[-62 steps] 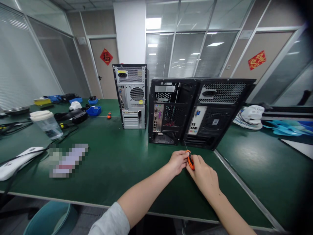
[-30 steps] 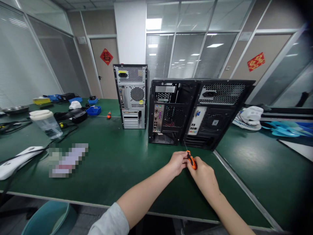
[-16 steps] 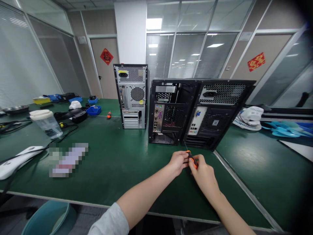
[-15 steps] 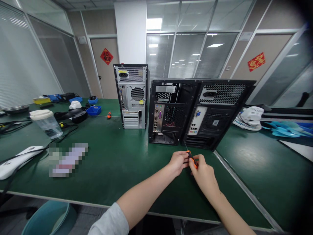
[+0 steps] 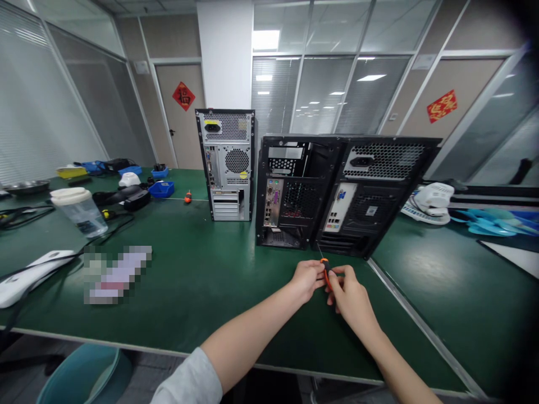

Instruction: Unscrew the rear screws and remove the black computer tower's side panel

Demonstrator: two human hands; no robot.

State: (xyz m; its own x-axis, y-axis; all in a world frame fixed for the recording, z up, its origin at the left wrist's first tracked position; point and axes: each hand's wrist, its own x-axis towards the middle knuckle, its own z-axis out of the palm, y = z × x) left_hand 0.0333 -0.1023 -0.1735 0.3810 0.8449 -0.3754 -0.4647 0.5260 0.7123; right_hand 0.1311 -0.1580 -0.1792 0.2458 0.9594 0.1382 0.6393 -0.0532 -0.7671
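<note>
An orange-and-black screwdriver [image 5: 325, 269] is held between both hands, its thin shaft pointing up and away at the lower left corner of a black computer case [image 5: 366, 207]. My left hand [image 5: 308, 279] pinches the front of the handle. From the right, my right hand [image 5: 348, 289] has thumb and fingers closed on the handle's rear. Close beside that case, on its left, stands another black computer case [image 5: 295, 193] with an open slot at its upper back. Whether the screwdriver's tip sits in a screw is too small to tell.
A silver-backed computer tower [image 5: 229, 168] stands further left. Another orange screwdriver [image 5: 187, 197], blue trays [image 5: 161, 189] and a lidded plastic cup [image 5: 80, 212] are on the green table [image 5: 202, 280]. A metal strip [image 5: 416, 320] crosses the table at right; a teal bin [image 5: 84, 376] is below.
My right fingers have shifted around the screwdriver's handle, which has turned and looks more upright. My left hand and the computer cases stay in place.
</note>
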